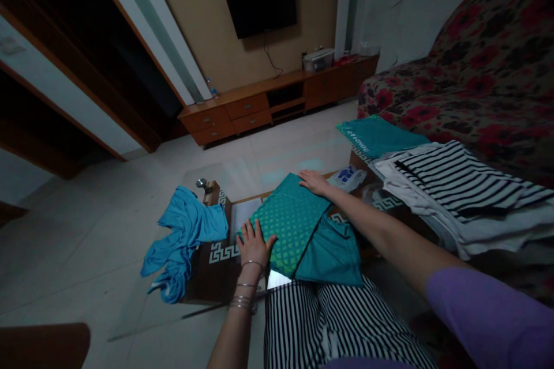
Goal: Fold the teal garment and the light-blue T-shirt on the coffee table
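Observation:
A teal garment with a green dotted pattern [289, 222] lies partly folded on the glass-topped coffee table, its plain lower part [331, 253] reaching the near edge by my knees. My left hand [254, 247], with bracelets on the wrist, rests flat on its left edge, fingers spread. On the far right corner of the same cloth lies my right hand [315, 182], fingers stretched out. Left of them, a crumpled blue garment [186, 225] hangs over the table's end. A folded teal garment with white lettering [381, 135] lies farther off to the right.
Striped and white clothes [459, 184] are piled at the right. A clear plastic bag [350, 177] sits beyond my right forearm. A flowered sofa [467, 75] stands on the right. Across the floor are a low wooden cabinet [249, 109] and a wall television [262, 0].

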Motion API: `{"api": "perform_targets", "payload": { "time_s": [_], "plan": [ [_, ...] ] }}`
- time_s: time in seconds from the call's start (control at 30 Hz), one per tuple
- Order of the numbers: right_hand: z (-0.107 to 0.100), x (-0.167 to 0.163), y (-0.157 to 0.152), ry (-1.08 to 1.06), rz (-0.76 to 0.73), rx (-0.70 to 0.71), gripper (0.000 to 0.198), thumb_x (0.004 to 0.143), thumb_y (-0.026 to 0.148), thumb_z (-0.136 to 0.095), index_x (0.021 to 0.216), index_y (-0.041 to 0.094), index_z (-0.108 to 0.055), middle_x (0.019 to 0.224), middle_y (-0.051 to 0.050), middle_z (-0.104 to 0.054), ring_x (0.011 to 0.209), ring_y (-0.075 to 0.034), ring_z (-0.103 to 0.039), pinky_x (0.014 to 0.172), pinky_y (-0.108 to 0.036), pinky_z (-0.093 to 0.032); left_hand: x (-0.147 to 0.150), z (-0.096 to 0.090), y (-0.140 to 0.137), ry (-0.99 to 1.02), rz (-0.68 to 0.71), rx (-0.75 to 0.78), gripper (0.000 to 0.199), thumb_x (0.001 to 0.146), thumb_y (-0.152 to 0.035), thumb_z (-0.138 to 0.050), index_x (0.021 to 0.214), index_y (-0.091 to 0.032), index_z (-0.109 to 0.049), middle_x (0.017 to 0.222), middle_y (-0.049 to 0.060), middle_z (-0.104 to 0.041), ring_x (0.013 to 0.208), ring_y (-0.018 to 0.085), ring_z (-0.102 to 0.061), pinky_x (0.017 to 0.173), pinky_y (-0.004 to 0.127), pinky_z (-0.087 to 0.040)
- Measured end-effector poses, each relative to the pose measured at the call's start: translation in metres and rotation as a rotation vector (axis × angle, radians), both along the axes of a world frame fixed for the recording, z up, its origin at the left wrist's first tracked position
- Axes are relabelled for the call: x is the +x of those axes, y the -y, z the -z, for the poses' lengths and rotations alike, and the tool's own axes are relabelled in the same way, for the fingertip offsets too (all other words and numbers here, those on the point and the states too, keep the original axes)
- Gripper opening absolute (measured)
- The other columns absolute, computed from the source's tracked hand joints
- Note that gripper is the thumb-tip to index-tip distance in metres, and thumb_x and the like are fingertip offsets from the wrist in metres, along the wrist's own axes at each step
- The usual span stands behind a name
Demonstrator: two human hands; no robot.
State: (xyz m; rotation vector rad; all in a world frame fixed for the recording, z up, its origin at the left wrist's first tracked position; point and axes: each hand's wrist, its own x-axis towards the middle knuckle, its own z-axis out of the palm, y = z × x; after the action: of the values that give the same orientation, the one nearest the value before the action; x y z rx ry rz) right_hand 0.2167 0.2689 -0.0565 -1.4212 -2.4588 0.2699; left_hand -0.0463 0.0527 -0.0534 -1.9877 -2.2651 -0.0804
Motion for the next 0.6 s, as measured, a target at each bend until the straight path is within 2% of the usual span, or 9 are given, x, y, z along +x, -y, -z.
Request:
{"api": "perform_targets", "payload": {
  "time_s": [0.1, 0.17, 0.27, 0.33, 0.4, 0.5, 0.57, 0.6],
  "plan": [
    [-0.016, 0.032, 0.023, -0.077, 0.145, 0.08, 0.043, 0.093, 0.025, -0.047, 0.133, 0.008, -0.054, 0.14, -0.02, -0.05, 0.13, -0.025, -0.045, 0.109, -0.039, -0.033, 0.004, -0.01, 0.013, -0.002, 0.045, 0.048, 0.068, 0.09, -0.049, -0.05, 0.147, -0.013, -0.038, 0.156, 0.02, -0.025, 0.145, 0.037, -0.021, 0.111, 0.065, -0.022],
    [-0.022, 0.051, 0.055, -0.134, 0.201, 0.097, 0.034, 0.094, 0.023, -0.044, 0.118, 0.009, -0.064, 0.124, -0.018, -0.061, 0.117, -0.024, -0.052, 0.103, -0.035, -0.038, 0.018, -0.017, 0.027, 0.015, 0.153, 0.076, 0.06, 0.091, -0.041, -0.051, 0.146, -0.018, -0.04, 0.158, 0.015, -0.024, 0.147, 0.034, -0.018, 0.113, 0.064, -0.019],
    [-0.021, 0.077, 0.119, -0.129, 0.18, -0.057, 0.034, 0.096, 0.036, -0.044, 0.096, 0.014, -0.07, 0.101, -0.013, -0.068, 0.097, -0.022, -0.06, 0.088, -0.029, -0.043, 0.052, -0.023, 0.054, 0.081, 0.393, 0.04, 0.057, 0.091, -0.035, -0.052, 0.145, -0.022, -0.04, 0.158, 0.011, -0.025, 0.148, 0.03, -0.018, 0.116, 0.058, -0.019],
    [-0.015, 0.087, 0.16, -0.083, 0.161, -0.133, 0.033, 0.089, 0.045, -0.054, 0.097, 0.017, -0.07, 0.1, -0.012, -0.068, 0.096, -0.024, -0.06, 0.085, -0.03, -0.043, 0.074, -0.022, 0.071, 0.124, 0.516, -0.006, 0.063, 0.09, -0.037, -0.054, 0.147, -0.021, -0.036, 0.158, 0.012, -0.025, 0.147, 0.03, -0.019, 0.116, 0.057, -0.022],
    [-0.008, 0.091, 0.19, -0.044, 0.176, -0.112, 0.036, 0.079, 0.046, -0.066, 0.1, 0.017, -0.069, 0.105, -0.014, -0.065, 0.102, -0.027, -0.058, 0.087, -0.033, -0.043, 0.089, -0.017, 0.085, 0.153, 0.56, -0.046, 0.072, 0.086, -0.039, -0.059, 0.149, -0.017, -0.031, 0.158, 0.016, -0.024, 0.147, 0.031, -0.018, 0.115, 0.059, -0.025],
    [-0.004, 0.087, 0.207, -0.066, 0.245, -0.089, 0.024, 0.075, 0.035, -0.069, 0.092, 0.018, -0.067, 0.101, -0.014, -0.065, 0.101, -0.028, -0.058, 0.086, -0.035, -0.044, 0.094, -0.006, 0.098, 0.153, 0.552, -0.088, 0.078, 0.081, -0.034, -0.066, 0.148, -0.015, -0.031, 0.157, 0.02, -0.025, 0.146, 0.034, -0.02, 0.113, 0.06, -0.027],
    [-0.006, 0.083, 0.206, -0.184, 0.314, -0.159, 0.015, 0.076, 0.025, -0.063, 0.089, 0.018, -0.066, 0.092, -0.011, -0.067, 0.091, -0.024, -0.061, 0.081, -0.032, -0.046, 0.092, -0.001, 0.102, 0.132, 0.543, -0.086, 0.075, 0.079, -0.025, -0.067, 0.147, -0.018, -0.034, 0.157, 0.018, -0.026, 0.146, 0.033, -0.022, 0.113, 0.06, -0.026],
    [-0.008, 0.082, 0.204, -0.278, 0.34, -0.204, 0.018, 0.076, 0.022, -0.06, 0.092, 0.018, -0.066, 0.091, -0.009, -0.067, 0.087, -0.022, -0.062, 0.078, -0.031, -0.047, 0.091, 0.001, 0.104, 0.124, 0.537, -0.076, 0.074, 0.079, -0.021, -0.066, 0.146, -0.019, -0.036, 0.157, 0.017, -0.026, 0.146, 0.032, -0.023, 0.114, 0.06, -0.026]
  ]
}}
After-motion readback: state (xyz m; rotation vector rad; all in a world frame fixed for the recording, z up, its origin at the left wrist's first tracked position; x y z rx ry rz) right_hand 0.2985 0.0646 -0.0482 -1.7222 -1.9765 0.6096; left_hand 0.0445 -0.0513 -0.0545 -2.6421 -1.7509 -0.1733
